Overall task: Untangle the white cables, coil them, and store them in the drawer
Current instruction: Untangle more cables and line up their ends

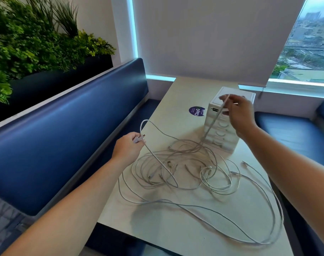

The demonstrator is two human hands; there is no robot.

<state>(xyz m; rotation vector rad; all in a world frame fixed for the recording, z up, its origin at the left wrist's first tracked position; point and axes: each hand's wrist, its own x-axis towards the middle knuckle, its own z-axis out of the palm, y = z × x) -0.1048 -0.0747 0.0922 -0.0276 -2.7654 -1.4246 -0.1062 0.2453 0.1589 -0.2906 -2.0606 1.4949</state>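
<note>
A tangle of white cables (183,170) lies spread over the middle of the pale table (176,228), with one long loop trailing to the near right corner. My left hand (128,146) is closed on a cable's plug end at the table's left edge. Raised above the table, my right hand (238,111) pinches a strand of cable that rises taut from the pile. Behind that hand stands a small white drawer unit (222,133) with several shut drawers.
A round purple sticker (196,111) marks the table near the drawer unit. A blue padded bench (65,135) runs along the left, with plants (28,39) above it. Another blue seat (290,133) is at the right. A window with lowered blinds is behind the table.
</note>
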